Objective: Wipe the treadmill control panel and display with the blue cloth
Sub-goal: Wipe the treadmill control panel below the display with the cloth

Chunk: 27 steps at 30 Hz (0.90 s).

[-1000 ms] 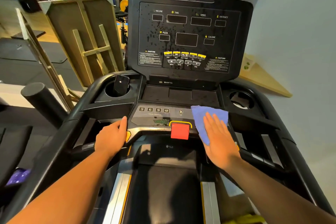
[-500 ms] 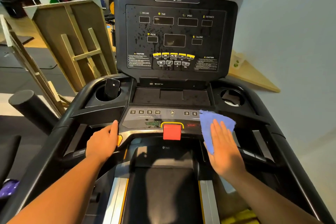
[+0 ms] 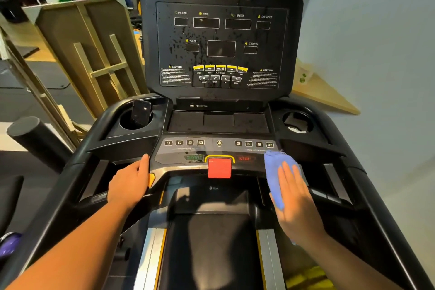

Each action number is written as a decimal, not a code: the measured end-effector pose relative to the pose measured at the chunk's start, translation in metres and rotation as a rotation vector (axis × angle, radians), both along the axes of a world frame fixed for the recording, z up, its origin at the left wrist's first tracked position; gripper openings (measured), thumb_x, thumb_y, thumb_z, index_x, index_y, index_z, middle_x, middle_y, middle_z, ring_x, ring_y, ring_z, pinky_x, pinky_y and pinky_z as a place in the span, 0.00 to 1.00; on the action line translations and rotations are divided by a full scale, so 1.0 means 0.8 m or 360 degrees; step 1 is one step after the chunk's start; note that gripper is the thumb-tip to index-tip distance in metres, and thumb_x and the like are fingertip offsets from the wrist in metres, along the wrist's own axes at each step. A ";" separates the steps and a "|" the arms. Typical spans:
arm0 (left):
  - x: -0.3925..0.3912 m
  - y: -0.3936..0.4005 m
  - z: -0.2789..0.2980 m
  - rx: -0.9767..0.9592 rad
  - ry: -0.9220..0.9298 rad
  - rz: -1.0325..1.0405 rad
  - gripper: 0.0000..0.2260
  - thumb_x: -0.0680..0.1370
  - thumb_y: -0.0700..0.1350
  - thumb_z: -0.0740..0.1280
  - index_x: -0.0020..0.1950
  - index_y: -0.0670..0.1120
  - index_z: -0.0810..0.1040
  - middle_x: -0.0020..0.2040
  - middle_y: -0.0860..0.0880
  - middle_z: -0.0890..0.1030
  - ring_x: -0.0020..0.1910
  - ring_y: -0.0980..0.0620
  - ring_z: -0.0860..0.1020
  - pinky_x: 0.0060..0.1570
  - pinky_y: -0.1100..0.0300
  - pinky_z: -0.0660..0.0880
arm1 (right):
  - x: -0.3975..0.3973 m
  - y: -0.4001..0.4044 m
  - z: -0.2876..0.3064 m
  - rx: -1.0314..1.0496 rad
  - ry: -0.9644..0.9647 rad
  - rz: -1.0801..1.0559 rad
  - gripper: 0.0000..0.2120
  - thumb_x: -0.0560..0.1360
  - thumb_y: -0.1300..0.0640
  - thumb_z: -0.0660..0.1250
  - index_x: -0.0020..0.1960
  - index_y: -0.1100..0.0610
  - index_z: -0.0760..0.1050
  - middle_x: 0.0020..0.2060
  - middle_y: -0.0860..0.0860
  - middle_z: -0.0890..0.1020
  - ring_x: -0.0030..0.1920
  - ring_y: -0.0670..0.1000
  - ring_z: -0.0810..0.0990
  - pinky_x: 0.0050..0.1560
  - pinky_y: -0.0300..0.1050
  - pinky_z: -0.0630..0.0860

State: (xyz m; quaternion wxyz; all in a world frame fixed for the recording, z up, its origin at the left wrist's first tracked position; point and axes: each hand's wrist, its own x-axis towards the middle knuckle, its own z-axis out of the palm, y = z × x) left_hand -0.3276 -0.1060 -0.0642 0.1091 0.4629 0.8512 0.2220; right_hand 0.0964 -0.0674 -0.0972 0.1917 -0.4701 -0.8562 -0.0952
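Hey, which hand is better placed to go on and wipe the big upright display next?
The right hand. It presses the blue cloth flat on the lower control panel, under the spotted display. The left hand rests on the panel's left edge without a cloth.

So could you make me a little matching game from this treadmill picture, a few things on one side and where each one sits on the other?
Things:
1. blue cloth
2. phone
3. red stop button
4. left hand

Places:
A. standing in the left cup holder
B. middle of the lower control panel, between START and STOP
C. under the flat right hand, at the panel's right end
D. resting at the panel's left edge

Pairs: 1-C, 2-A, 3-B, 4-D
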 end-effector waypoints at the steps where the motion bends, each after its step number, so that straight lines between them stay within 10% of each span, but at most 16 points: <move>1: 0.000 0.000 0.000 -0.0003 0.0001 0.0000 0.30 0.84 0.65 0.44 0.40 0.51 0.78 0.37 0.51 0.79 0.42 0.47 0.79 0.52 0.47 0.76 | 0.000 -0.002 0.001 -0.0039 0.0032 -0.0030 0.32 0.76 0.63 0.66 0.76 0.71 0.59 0.76 0.65 0.64 0.78 0.65 0.56 0.73 0.65 0.64; 10: 0.003 -0.001 0.002 -0.0005 -0.0013 -0.0006 0.30 0.84 0.64 0.45 0.43 0.49 0.79 0.37 0.52 0.78 0.43 0.47 0.79 0.51 0.48 0.75 | -0.065 0.084 0.050 -0.0204 -0.0046 -0.0247 0.29 0.80 0.48 0.63 0.76 0.62 0.63 0.75 0.58 0.67 0.75 0.60 0.65 0.76 0.54 0.55; 17: 0.002 -0.001 0.001 -0.0013 -0.0029 0.0001 0.30 0.84 0.64 0.45 0.40 0.49 0.77 0.38 0.51 0.80 0.43 0.47 0.79 0.54 0.44 0.77 | 0.001 0.000 -0.004 -0.0016 0.0086 -0.0001 0.27 0.79 0.62 0.67 0.72 0.74 0.63 0.73 0.68 0.67 0.75 0.68 0.63 0.69 0.66 0.69; 21: 0.005 -0.001 0.004 -0.0031 -0.0003 0.0018 0.27 0.84 0.64 0.44 0.46 0.52 0.77 0.45 0.48 0.78 0.50 0.42 0.78 0.58 0.42 0.73 | -0.032 0.025 0.020 -0.0254 0.0153 -0.0205 0.31 0.83 0.45 0.55 0.77 0.67 0.61 0.76 0.62 0.65 0.76 0.64 0.64 0.70 0.61 0.70; 27: 0.008 -0.002 0.008 -0.0023 -0.0028 0.0031 0.26 0.84 0.63 0.45 0.45 0.52 0.77 0.45 0.47 0.80 0.49 0.43 0.78 0.57 0.43 0.73 | -0.090 0.071 0.049 -0.0412 0.0041 -0.0485 0.34 0.82 0.42 0.55 0.80 0.62 0.54 0.79 0.60 0.56 0.79 0.65 0.51 0.77 0.62 0.57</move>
